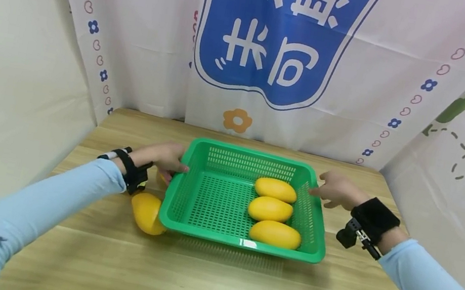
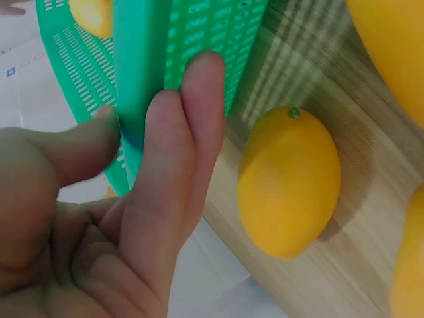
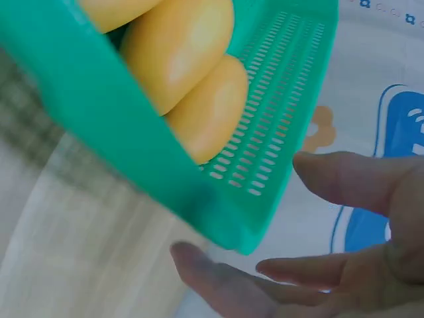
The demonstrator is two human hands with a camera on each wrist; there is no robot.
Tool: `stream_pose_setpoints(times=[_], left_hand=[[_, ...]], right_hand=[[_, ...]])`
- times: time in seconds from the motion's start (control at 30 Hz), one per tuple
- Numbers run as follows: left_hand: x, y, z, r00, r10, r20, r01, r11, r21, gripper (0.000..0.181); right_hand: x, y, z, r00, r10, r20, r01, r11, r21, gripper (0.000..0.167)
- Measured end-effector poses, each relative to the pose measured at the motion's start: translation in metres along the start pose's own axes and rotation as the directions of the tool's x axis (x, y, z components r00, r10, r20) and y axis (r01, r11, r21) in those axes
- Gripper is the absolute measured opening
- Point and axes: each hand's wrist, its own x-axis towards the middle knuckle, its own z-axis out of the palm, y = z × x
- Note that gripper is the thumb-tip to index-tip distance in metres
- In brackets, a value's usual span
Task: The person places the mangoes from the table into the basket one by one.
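Note:
A green plastic basket [image 1: 212, 238] is in the middle of the head view, with three yellow mangoes [image 1: 271, 209] in a column along its right side. My left hand [image 1: 168, 156] pinches the basket's left rim, thumb on the inner side and fingers against the outer wall. At the right rim, my right hand [image 1: 338, 189] has its fingers spread; in the right wrist view they stand apart from the basket's corner. A loose mango [image 1: 148, 213] lies on the table beside the basket's left front corner. The left wrist view shows another mango [image 2: 289, 182] below my left fingers.
The wooden table [image 1: 209, 285] extends in front of the basket. A white printed cloth [image 1: 147, 48] hangs behind the table, and pale cloth walls [image 1: 8, 77] stand at both sides. Latticed light and shadow fall on the table beneath the basket's front edge.

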Motion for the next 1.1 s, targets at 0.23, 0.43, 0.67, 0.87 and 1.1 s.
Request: stream_pose_setpoints(times=[0.23, 0.43, 0.67, 0.87, 1.1], left_hand=[[-0.005, -0.003, -0.012, 1.000, 0.012, 0.018, -0.012, 1.000, 0.003, 0.035], [-0.006, -0.011, -0.024, 0.999, 0.038, -0.014, -0.038, 0.999, 0.013, 0.029], [-0.003, -0.035, -0.031, 0.983, 0.174, -0.065, -0.165, 0.979, 0.118, 0.021], [-0.012, -0.055, -0.038, 0.974, 0.215, -0.073, -0.203, 0.969, 0.143, 0.030], [-0.001, -0.057, -0.039, 0.978, 0.207, -0.015, -0.203, 0.968, 0.150, 0.046]], right_hand=[[0.007, 0.011, 0.004, 1.000, -0.002, -0.010, 0.002, 1.000, -0.031, 0.050], [0.008, 0.022, 0.002, 0.999, -0.009, -0.038, 0.007, 0.998, -0.064, 0.022], [0.009, 0.028, 0.000, 1.000, -0.002, -0.029, 0.001, 1.000, -0.027, 0.019], [0.012, 0.019, 0.006, 1.000, -0.021, -0.022, 0.019, 0.997, -0.080, 0.020], [0.014, 0.016, 0.005, 1.000, 0.007, -0.021, -0.010, 0.992, -0.124, 0.026]])
